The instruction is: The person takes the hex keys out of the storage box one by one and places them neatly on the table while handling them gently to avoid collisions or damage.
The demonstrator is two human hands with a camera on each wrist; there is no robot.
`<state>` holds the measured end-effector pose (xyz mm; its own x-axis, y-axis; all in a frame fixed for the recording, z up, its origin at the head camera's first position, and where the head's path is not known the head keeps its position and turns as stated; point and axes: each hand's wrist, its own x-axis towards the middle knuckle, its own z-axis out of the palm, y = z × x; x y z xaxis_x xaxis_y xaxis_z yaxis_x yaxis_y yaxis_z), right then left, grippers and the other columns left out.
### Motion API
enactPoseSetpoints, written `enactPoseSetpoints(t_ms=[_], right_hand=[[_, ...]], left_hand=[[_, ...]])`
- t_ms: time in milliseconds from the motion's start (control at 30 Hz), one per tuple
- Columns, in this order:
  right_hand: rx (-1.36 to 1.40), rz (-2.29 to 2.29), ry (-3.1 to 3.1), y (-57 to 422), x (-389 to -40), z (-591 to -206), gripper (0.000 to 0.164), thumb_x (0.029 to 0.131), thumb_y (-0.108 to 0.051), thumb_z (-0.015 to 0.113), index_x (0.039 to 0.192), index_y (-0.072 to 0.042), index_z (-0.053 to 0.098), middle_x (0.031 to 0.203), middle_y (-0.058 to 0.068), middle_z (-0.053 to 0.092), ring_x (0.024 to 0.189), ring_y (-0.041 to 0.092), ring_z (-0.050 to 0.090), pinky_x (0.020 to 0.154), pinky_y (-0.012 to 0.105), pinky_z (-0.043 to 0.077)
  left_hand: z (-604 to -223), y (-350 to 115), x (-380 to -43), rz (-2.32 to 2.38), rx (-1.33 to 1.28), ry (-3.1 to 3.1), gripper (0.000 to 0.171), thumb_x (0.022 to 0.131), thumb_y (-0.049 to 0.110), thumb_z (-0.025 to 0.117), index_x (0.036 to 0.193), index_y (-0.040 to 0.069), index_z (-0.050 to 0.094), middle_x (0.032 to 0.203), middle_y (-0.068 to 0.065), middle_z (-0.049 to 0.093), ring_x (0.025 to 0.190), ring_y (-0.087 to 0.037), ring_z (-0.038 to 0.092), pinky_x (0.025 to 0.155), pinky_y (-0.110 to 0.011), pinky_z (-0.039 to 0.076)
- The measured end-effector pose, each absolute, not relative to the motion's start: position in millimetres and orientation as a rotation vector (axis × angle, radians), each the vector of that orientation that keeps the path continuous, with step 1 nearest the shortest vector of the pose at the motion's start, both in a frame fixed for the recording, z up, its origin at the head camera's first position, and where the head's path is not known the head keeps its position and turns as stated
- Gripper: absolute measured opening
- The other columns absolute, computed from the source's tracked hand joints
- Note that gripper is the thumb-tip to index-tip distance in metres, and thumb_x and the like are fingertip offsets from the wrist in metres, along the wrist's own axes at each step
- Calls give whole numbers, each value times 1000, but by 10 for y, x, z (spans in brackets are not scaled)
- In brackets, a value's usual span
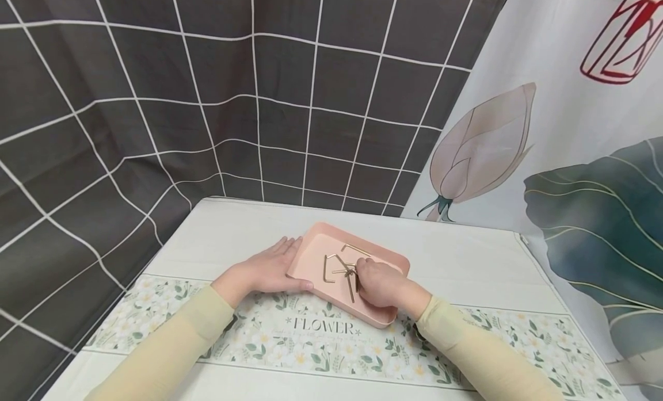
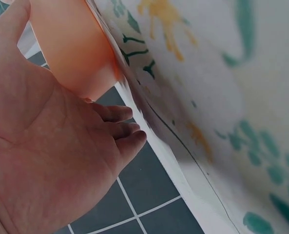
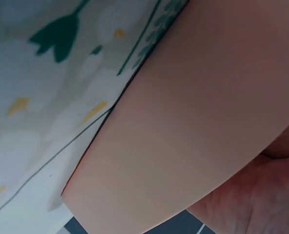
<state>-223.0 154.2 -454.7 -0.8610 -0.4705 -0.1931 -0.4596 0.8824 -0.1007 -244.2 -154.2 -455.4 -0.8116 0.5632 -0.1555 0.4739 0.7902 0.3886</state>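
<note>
On the white table [image 1: 233, 228], from my remote seat, I've got the pink tray [image 1: 311, 256] lying slantwise, near side over the floral band [image 1: 282, 361] w/ its "FLOWER" lettering [image 1: 323, 325]. Inside it are several bent, gold-coloured rods (hex keys, by the look of 'em). One, the far rod [image 1: 358, 250], lies by the tray's far wall, apart from the rest; an angular piece, the left rod [image 1: 325, 268], sits nr the middle; the others cross in a small cluster [image 1: 349, 272] just beside my right hand's fingers.

My left hand [image 1: 269, 271] is at the tray's left end: thumb apart from the fingers, thumb at the near corner, fingers extended along the outside. L wrist cam shows the same, palm facing the tray wall.

My right hand [image 1: 382, 281] reaches over the near wall into the tray, fingers curled at the cluster. Can't tell if they're clamped on a rod, b/c R wrist cam gets mostly tray wall, w/ part of the hand behind it.

Pale yellow sleeves [image 1: 171, 338] on both arms. Behind: dark grid curtain [image 1: 336, 125], plus a white flower-print curtain [image 1: 481, 148] at R.
</note>
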Motion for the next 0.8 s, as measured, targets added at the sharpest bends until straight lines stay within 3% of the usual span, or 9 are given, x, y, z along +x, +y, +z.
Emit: enactPoseSetpoints(t_ms=[267,567,800], right_hand=[[-678,-113,2860,1558,-2215,-4543,30,100,-12,72,120,6,59,89,8,58,79,20,63,83,42,65],[-737,-196,2921,1646,-2287,-4646,34,99,-13,67,121,11,56,90,14,59,80,25,66,80,43,66],[-697,-325,2922,1616,-2212,-4417,36,93,-5,74,119,11,55,83,7,56,75,21,60,74,39,62]], left_hand=[[-4538,-1523,-2438,460,776,2709,132,95,87,60,177,-3,7,184,-25,12,170,-46,8,137,-57,17],[-4529,-1526,-2442,493,794,2703,132,95,86,61,176,-5,9,183,-26,13,169,-49,10,137,-59,17],[-4542,-1527,-2444,468,788,2699,134,94,89,58,177,-1,7,185,-22,11,170,-46,9,137,-56,16]])
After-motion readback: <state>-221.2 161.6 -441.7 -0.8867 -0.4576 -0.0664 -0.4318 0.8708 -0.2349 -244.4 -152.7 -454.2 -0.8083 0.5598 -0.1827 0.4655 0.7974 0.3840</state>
